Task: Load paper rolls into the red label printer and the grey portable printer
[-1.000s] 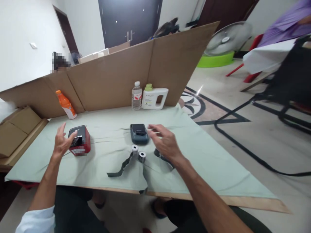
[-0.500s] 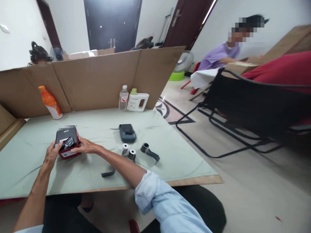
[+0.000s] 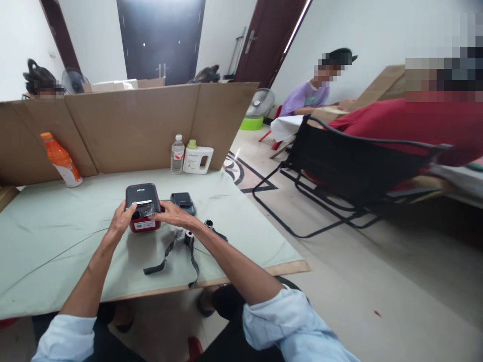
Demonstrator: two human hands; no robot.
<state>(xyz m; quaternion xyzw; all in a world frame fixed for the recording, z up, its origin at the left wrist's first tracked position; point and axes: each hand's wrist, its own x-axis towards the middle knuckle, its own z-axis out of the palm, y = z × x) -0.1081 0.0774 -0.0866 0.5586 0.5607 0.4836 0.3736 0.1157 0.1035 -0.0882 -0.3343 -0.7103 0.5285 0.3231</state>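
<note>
With bent fingers of left hand (image 3: 121, 218) and right hand (image 3: 175, 214), gripping a red-and-black printer (image 3: 141, 192) by its sides, just left of the dark blue printer (image 3: 181, 199). Looks hard, smooth, maybe a bit heavy. Best to hold low, off the shiny front flap (image 3: 147, 210).

- Red-and-black device (image 3: 142, 192): short white logo on top, too small to read; white front sticker (image 3: 145, 225), dark print illegible.
- White jug (image 3: 191, 164): dark line of text, finer print below, unreadable.
- Clear bottle (image 3: 177, 162): label with red marks, wording unclear.
- Nothing else legible.
</note>
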